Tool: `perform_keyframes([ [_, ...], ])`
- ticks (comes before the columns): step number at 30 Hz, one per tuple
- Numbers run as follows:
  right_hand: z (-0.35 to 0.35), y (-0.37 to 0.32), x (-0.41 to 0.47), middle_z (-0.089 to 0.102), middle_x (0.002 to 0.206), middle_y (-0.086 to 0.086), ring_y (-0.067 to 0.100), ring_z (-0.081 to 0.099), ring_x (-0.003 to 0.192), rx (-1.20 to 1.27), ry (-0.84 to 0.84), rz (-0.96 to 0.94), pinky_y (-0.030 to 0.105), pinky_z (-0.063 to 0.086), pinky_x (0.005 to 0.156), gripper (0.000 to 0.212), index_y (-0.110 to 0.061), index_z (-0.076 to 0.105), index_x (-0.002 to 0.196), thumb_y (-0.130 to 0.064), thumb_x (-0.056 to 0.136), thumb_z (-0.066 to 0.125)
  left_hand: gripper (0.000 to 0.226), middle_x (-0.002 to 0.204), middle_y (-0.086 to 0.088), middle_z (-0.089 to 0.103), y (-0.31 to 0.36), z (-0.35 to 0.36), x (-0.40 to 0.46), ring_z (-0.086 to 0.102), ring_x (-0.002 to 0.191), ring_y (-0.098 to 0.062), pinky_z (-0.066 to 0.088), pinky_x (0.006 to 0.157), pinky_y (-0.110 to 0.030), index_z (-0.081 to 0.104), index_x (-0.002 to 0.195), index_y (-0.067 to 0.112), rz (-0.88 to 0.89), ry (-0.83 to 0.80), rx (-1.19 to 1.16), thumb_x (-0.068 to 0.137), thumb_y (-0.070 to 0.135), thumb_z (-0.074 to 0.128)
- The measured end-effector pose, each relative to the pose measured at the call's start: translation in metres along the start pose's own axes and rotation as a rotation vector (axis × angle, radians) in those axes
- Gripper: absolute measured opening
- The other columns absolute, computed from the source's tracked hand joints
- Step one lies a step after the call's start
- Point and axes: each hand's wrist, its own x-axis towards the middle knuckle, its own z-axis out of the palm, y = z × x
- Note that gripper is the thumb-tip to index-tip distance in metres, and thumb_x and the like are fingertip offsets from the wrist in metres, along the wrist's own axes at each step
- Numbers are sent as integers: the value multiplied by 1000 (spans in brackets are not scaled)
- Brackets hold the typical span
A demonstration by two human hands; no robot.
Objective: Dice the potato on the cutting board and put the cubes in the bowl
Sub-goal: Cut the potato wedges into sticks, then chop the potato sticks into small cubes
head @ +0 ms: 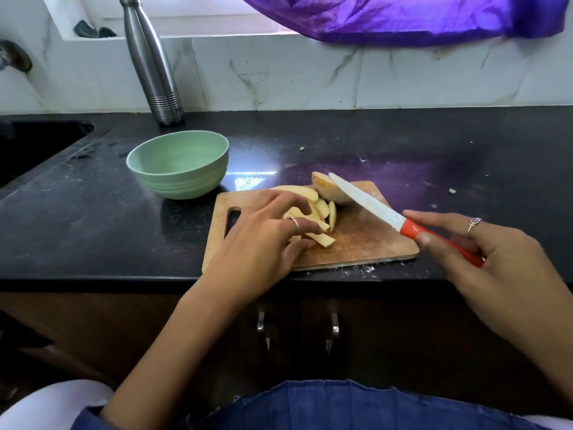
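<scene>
A wooden cutting board (366, 243) lies at the counter's front edge. On it sit several pale potato strips (322, 217) and, behind them, an uncut potato half (330, 190) with its skin on. My left hand (266, 240) rests over the strips, fingertips gathered on them. To the right, my right hand (483, 252) grips a knife (372, 206) by its orange handle; the white blade points up and left, its tip over the potato half. A green bowl (179, 164) stands empty to the left, behind the board.
A steel bottle (152, 60) stands against the tiled wall behind the bowl. A dark sink (34, 144) is at the far left. Purple cloth (403, 17) hangs at the top right. Small potato crumbs (452, 190) lie on the black counter (403, 144).
</scene>
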Motion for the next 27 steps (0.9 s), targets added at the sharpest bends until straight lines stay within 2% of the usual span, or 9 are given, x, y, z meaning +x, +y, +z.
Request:
perform_keyframes([
  [3,1,5,0,50,52,-13,11,39,48,8,34,22,23,30,41,28,-52,60,102,-29,87,57,27,106,9,57,-1,-1,9,39,95,-12,36,76,-27,72,102,34,98,-62,109,80,25,59],
  [7,2,12,0,49,51,-2,17,38,49,27,69,64,22,31,41,27,-45,65,107,-31,86,58,24,105,6,57,2,2,19,39,91,-15,41,71,-32,71,102,36,192,-108,180,84,30,56],
  [8,3,13,0,50,51,-1,17,40,50,33,72,73,20,32,41,27,-44,66,107,-30,85,58,24,105,5,57,3,2,20,39,90,-15,39,71,-30,72,101,34,217,-114,200,85,31,55],
  [11,4,13,0,54,53,-8,11,44,51,40,89,87,13,33,42,27,-38,67,108,-25,86,59,27,106,6,57,6,3,22,43,92,-15,19,69,-20,70,100,29,267,-120,238,87,29,46],
  [14,5,13,0,55,55,-24,2,46,49,51,97,104,8,32,40,27,-35,67,109,-22,86,60,19,111,14,52,8,6,18,44,95,-9,37,78,-27,63,104,28,147,-78,15,89,24,51],
  [16,6,14,0,54,55,-26,2,46,49,60,97,117,9,32,39,27,-35,67,109,-22,87,60,20,109,25,48,13,8,13,45,96,-1,39,83,-26,57,103,33,-13,3,-238,88,21,55],
  [20,7,15,1,54,54,-27,2,47,51,81,109,141,8,33,42,25,-34,68,108,-24,86,60,18,92,20,58,25,10,10,55,85,-13,46,71,-34,52,97,32,-208,195,-552,87,17,55],
  [23,5,15,0,56,59,-33,-5,53,61,115,127,154,6,39,51,25,-36,67,107,-25,86,59,24,90,23,61,42,12,15,58,85,-8,50,72,-32,48,99,33,-204,258,-685,89,11,51],
  [27,4,15,-1,53,54,-34,-12,53,61,151,166,179,3,38,54,24,-36,66,107,-27,86,59,36,101,2,61,60,28,25,58,92,-15,51,76,-32,44,118,28,-170,253,-724,91,3,49],
])
